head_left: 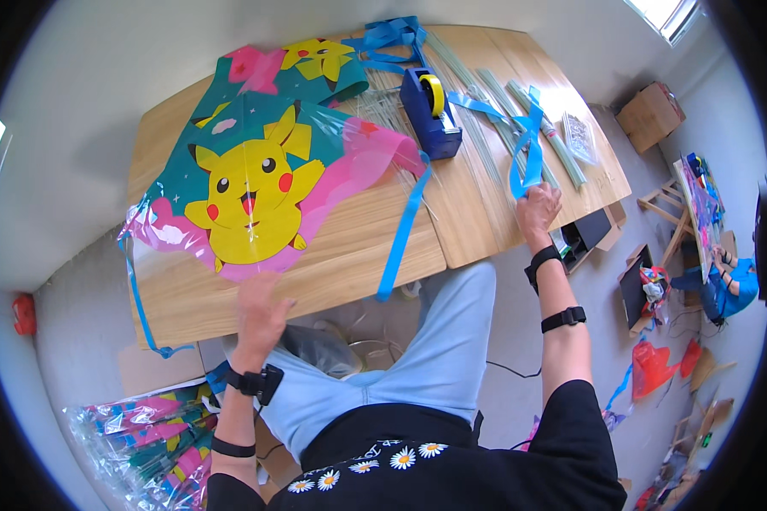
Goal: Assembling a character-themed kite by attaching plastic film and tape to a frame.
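Note:
A thin plastic kite (251,187), printed with a yellow cartoon figure on teal and pink, lies spread over the left part of the wooden table (366,238). At its lower edge is my left hand (260,311), slightly blurred, thumb held apart from the fingers and nothing seen in it. My right hand (538,213) is closed on the end of a blue ribbon (532,153) near the table's right front. Other blue strips (403,230) hang from the kite's sides. Behind it lies another kite sheet (251,72) with similar print, partly covered.
A blue tape dispenser (429,115) stands mid-table. Bundled clear rods (562,153), loose rods and a bag of small parts (579,136) lie to the right. Wrapped kites (145,443) rest low at left. Another person (733,285) works at a far-right table; boxes (650,117) stand on the floor.

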Available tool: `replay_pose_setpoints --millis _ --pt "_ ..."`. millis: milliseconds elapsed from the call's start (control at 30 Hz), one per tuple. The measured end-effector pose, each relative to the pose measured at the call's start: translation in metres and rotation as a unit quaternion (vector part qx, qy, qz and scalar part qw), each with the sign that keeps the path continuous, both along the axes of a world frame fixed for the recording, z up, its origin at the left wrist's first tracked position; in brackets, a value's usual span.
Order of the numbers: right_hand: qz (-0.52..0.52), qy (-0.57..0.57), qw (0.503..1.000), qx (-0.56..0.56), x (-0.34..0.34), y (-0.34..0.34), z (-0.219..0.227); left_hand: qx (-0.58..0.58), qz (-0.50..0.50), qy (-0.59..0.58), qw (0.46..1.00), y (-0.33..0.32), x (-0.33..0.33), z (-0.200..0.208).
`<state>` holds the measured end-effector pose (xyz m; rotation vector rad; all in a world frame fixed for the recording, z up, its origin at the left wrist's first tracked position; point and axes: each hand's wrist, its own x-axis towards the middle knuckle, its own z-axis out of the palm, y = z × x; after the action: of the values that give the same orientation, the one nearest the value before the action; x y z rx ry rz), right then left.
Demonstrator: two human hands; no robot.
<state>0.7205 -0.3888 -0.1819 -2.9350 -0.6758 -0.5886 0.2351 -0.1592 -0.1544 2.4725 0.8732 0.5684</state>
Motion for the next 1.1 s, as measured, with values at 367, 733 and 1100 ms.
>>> replay_pose_setpoints --millis 367,733,1100 --pt "0.497 -0.009 0.852 0.163 -0.139 0.063 0.022 -0.544 -0.058 -0.132 0.827 -0.050 0.126 0.010" --pt "0.567 0.045 0.808 0.152 -0.162 0.053 0.012 -0.689 0.042 -0.237 0.684 -0.055 0.200 -0.033" --pt "0.169 0.091 0.974 0.117 -0.067 0.071 -0.011 -0.599 0.020 -0.315 0.736 -0.036 0.195 0.026"
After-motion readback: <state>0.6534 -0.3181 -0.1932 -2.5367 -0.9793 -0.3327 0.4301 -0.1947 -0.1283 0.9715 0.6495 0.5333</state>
